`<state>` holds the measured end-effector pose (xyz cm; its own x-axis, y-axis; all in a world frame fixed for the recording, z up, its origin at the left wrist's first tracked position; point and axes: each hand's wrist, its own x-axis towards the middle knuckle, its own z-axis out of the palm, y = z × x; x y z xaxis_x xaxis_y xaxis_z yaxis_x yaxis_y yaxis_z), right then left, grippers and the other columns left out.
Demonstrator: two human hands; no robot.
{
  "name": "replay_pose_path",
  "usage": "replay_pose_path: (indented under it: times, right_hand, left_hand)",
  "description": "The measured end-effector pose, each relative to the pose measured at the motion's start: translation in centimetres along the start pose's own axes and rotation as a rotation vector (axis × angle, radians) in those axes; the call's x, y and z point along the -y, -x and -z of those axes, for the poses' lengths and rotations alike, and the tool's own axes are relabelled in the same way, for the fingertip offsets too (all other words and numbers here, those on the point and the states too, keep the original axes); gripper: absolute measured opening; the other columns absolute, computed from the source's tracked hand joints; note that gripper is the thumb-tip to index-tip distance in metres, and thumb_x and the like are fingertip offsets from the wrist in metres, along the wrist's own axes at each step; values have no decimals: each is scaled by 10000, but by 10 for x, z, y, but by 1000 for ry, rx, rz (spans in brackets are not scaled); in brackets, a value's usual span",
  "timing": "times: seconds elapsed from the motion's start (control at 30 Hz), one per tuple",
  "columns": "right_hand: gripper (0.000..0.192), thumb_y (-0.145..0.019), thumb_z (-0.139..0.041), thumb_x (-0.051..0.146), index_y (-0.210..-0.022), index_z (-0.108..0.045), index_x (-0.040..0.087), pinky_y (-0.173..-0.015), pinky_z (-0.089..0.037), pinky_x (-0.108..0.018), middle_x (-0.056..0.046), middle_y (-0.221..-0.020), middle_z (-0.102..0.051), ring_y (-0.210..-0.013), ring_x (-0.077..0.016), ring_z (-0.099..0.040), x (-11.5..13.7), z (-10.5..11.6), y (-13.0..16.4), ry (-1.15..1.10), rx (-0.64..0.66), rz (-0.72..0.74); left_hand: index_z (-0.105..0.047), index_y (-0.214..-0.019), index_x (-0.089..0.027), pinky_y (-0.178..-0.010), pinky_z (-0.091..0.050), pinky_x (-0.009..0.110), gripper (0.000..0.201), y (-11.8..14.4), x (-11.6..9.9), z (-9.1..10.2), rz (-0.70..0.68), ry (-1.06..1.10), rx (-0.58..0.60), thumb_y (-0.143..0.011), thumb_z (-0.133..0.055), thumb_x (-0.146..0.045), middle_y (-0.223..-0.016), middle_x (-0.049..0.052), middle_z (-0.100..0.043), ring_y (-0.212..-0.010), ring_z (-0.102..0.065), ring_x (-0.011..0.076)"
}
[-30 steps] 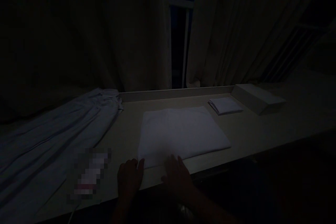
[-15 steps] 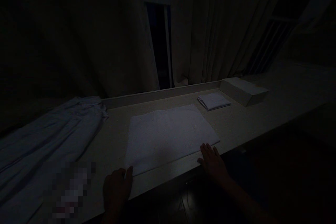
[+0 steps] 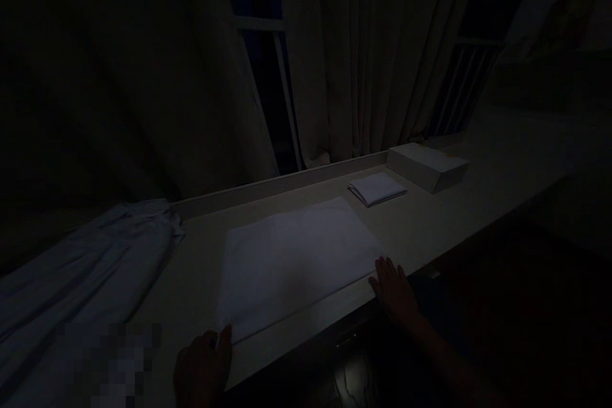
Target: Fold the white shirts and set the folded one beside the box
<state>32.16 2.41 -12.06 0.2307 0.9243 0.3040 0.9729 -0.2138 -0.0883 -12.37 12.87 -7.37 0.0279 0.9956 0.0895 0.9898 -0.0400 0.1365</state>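
Observation:
A white cloth [image 3: 296,261], folded to a flat rectangle, lies on the pale counter [image 3: 296,335]. My left hand [image 3: 201,366] is at its near left corner, the corner caught between thumb and curled fingers. At the near right corner rests my right hand [image 3: 394,290], its fingers stretched out over the cloth's edge. Beyond the cloth, to the right, sits a smaller folded white cloth [image 3: 377,189], several layers thick. The light is very dim, so fine details of the fingers are hard to see.
A white box [image 3: 428,167] stands at the back right. Loose, crumpled pale fabric [image 3: 95,255] covers the left end, with a blurred-out patch near it. Long curtains [image 3: 354,57] hang behind a low ledge [image 3: 268,185]. The counter's front edge drops to a dark floor.
My right hand has slid right along the front edge to the cloth's corner. The left hand has closed at its corner. The view has shifted slightly.

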Motion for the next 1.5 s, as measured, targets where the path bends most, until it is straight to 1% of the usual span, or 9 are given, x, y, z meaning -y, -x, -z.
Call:
replay_pose_path:
  times: [0.2,0.6,0.7,0.77,0.87,1.0,1.2,1.33,1.5]
  right_hand:
    - [580,-998,-282,477,-1417,-464,119,-1128,-250,-519,-150,-1468,-417,-1394,-298,-335,9,1,13,-18,-30,61]
    - [439,-984,-370,410,-1271,-614,184,-1058,-345,-471,-97,-1343,-579,-1256,-275,-500,10,0,21,-87,-101,134]
    - [440,-968,-395,423,-1252,-625,178,-1039,-354,-483,-110,-1318,-595,-1237,-290,-511,6,-12,21,-109,-144,152]
    - [446,-961,-399,432,-1238,-633,172,-1028,-356,-493,-120,-1299,-607,-1223,-301,-518,5,-19,20,-117,-161,158]
    - [449,-956,-400,445,-1222,-641,175,-1005,-368,-495,-129,-1281,-616,-1205,-308,-526,6,-21,17,-114,-164,154]
    - [422,-966,-391,416,-1208,-646,184,-1001,-371,-481,-128,-1281,-616,-1186,-296,-537,11,-13,15,-101,-154,147]
    - [405,-979,-380,373,-1232,-627,176,-1056,-327,-497,-114,-1303,-602,-1234,-290,-502,22,1,14,-101,-105,94]
    - [389,-985,-373,345,-1203,-642,169,-1067,-333,-499,-118,-1309,-597,-1244,-279,-499,28,8,11,-144,-100,45]
    - [440,-989,-372,335,-1347,-535,138,-1143,-265,-500,-119,-1419,-499,-1370,-261,-376,31,16,12,-212,-150,133]
  left_hand:
    - [-637,-753,-196,-717,-412,428,379,7,9,16,110,-8,16,-824,-384,-469,-781,138,-669,-759,-591,319]
    - [-611,-951,-150,-708,-448,376,428,11,45,10,241,84,-14,-898,-282,-418,-937,163,-697,-827,-643,292]
    - [-593,-1122,-100,-858,-449,394,459,12,36,14,148,46,-157,-911,-283,-364,-1127,189,-650,-1040,-601,295]
    - [-580,-1196,-96,-997,-397,393,475,9,21,15,-30,22,-222,-924,-291,-357,-1247,179,-601,-1189,-529,273]
    - [-500,-1350,-139,-1117,-284,429,514,-3,-7,11,-265,-24,-170,-934,-335,-394,-1466,135,-439,-1386,-342,263]
    - [-373,-1455,-141,-1095,-265,541,602,-15,-17,4,-128,-106,-56,-940,-347,-452,-1537,177,-318,-1427,-253,333]
    - [-451,-1411,-154,-1069,-219,646,543,-16,-6,2,-127,-167,-48,-942,-355,-410,-1509,212,-351,-1434,-216,379]
    - [-423,-1420,-74,-1114,-178,627,585,-5,-63,-12,-311,-153,-148,-942,-362,-406,-1520,226,-320,-1447,-165,382]
    - [-266,-1513,-196,-1173,-196,520,622,26,-207,-39,-992,20,-69,-938,-412,-382,-1586,84,-220,-1467,-150,287]
